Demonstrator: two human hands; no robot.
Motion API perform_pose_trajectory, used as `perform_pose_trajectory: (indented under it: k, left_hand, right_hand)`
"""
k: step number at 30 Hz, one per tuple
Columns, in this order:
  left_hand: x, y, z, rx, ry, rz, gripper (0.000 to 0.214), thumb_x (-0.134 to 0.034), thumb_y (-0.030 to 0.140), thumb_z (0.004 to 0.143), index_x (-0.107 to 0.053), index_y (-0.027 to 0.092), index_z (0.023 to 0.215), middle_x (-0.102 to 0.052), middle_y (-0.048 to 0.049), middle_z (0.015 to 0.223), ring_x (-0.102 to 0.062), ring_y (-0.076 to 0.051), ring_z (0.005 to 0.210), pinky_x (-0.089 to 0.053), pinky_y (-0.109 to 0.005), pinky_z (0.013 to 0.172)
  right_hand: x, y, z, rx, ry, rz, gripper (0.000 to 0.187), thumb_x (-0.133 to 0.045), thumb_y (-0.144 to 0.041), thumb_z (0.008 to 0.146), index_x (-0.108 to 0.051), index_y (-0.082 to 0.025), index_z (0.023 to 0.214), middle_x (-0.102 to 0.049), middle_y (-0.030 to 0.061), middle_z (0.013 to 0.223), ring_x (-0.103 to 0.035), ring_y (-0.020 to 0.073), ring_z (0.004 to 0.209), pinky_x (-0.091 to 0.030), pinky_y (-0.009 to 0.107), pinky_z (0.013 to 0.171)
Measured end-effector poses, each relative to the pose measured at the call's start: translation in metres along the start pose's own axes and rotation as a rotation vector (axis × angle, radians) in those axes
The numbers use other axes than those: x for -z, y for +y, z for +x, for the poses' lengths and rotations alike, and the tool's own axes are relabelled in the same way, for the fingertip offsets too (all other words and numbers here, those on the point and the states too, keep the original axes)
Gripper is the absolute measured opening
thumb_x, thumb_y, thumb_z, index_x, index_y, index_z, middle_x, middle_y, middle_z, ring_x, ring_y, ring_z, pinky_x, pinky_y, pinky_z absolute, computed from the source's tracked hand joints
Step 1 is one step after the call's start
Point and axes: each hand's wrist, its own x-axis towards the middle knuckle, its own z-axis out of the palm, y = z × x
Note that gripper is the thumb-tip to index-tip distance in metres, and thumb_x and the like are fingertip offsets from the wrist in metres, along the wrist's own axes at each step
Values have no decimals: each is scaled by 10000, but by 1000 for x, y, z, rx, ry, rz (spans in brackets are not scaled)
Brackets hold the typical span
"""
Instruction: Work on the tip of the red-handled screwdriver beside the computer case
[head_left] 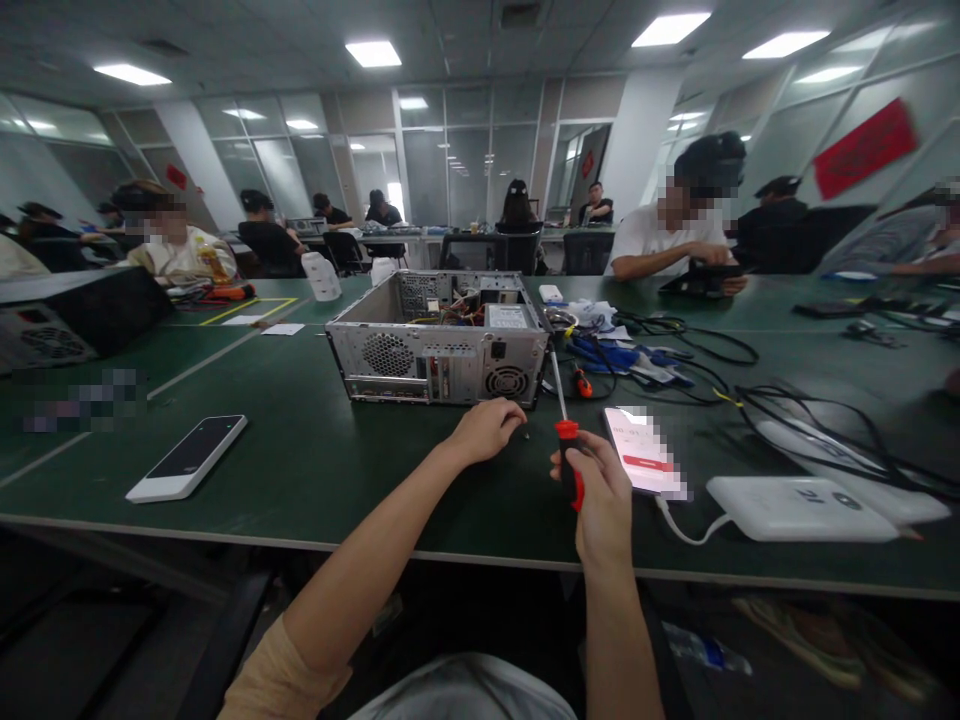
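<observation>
A silver computer case (461,337) sits on a dark green table (300,450), its top open and its back panel, with a round fan grille, facing the wearer. Wires and metal parts show inside.

The right hand (606,495) is closed around the red and black handle of a screwdriver (569,460). Its shaft points up and away, the tip by the case's right rear corner; whether they touch cannot be told. The left hand (489,430) rests low, just in front of the back panel, fingers curled close together; whether they hold anything cannot be told. A tiny dark piece (526,435) is just beside its fingertips.

The case's right side is crowded: an orange-handled tool (583,383) lies near the screwdriver's shaft, with blue cloth (626,357) and looping black cables (712,335) beyond. Just right of the right hand is a lit phone (637,445), joined by a white cord (694,541) to a white power bank (802,508).

Well to the left lies a white handheld device (191,458) with a dark screen. Farther back are a white bottle (321,276) and, at far left, a black computer case (97,310). Across the table, a person in a white shirt (652,235) handles a dark object (701,280).
</observation>
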Motion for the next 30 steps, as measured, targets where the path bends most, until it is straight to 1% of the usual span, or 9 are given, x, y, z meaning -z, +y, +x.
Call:
perform_pose_trajectory:
  k: [2,5,9,14,19,22,25,27,30]
  left_hand:
    - [1,-2,-1,18,-6,41,212,-517,230,904,-727,201,924,-685,-102,989,-618,-253,919,-451,-384,880]
    - [1,-2,-2,7,-39,105,257,-496,241,908,-735,190,990,-681,-113,1022,-620,-260,948,-462,-393,881]
    - [0,1,-2,-4,-129,195,271,-537,261,879,-735,204,1055,-665,-85,1040,-615,-241,983,-474,-364,892]
    - [2,7,-4,8,-159,264,238,-578,340,897,-741,225,1026,-647,-58,1055,-606,-217,1002,-474,-338,901]
    - [5,13,-6,-9,-196,254,343,-547,307,930,-659,273,1253,-623,-51,1084,-602,-217,1031,-466,-345,908]
    - [4,13,-6,-29,-214,254,272,-524,307,944,-722,259,1124,-620,-58,1098,-597,-223,1044,-454,-346,924]
    - [-1,9,-3,-23,-165,200,219,-544,286,928,-732,221,1019,-642,-61,1046,-602,-215,1002,-453,-330,901]
    - [-5,6,0,24,-67,80,190,-550,267,919,-717,198,977,-664,-57,989,-609,-198,948,-457,-309,867]
    - [-8,5,9,224,144,-332,186,-532,261,924,-685,158,896,-671,-39,844,-592,-134,738,-470,-246,712]
  right_hand:
    - [1,3,-1,2,-22,-48,336,-731,-341,703,-646,-176,982,-664,-27,679,-606,138,624,-462,267,597]
    - [2,5,0,4,-4,-64,335,-723,-348,703,-648,-172,978,-659,-23,674,-604,144,625,-468,274,593]
    - [3,7,1,1,7,-74,329,-714,-354,700,-648,-180,972,-661,-21,685,-595,137,622,-474,266,591]
    - [4,8,1,-10,-21,-112,327,-710,-365,709,-649,-189,978,-659,-26,675,-579,126,598,-468,258,591]
    - [5,11,0,-5,-46,-130,321,-706,-353,737,-642,-191,1006,-670,-22,701,-581,125,605,-465,258,602]
    - [6,13,1,7,-59,-141,311,-702,-352,747,-642,-191,1006,-665,-22,703,-580,124,610,-463,258,604]
    - [7,14,2,14,-62,-158,309,-696,-360,754,-643,-193,1008,-661,-20,703,-582,128,615,-466,262,607]
    - [7,15,2,15,-70,-176,318,-692,-372,758,-642,-195,1017,-661,-15,715,-592,138,638,-476,270,616]
    - [6,15,1,26,-96,-239,336,-677,-397,767,-643,-194,1032,-666,3,763,-614,163,699,-494,292,645]
